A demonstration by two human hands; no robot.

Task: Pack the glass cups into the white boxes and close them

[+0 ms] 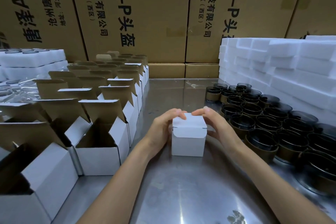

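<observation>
Just one white box (189, 133) getting shut, gripped by left hand (162, 129) and right hand (213, 123), with heaps of open boxes (98, 143) left, glass cups (269, 123) right.

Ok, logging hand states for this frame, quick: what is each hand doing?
Left hand: fingers curled round the white box, holding its left side.
Right hand: fingers curled round the same box, holding its right side.

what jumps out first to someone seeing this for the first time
Dead centre, the left hand and right hand grip a small white box on the metal table, its lid folded down. Rows of open white boxes fill the left side, and dark glass cups crowd the right, below stacked white foam.
</observation>
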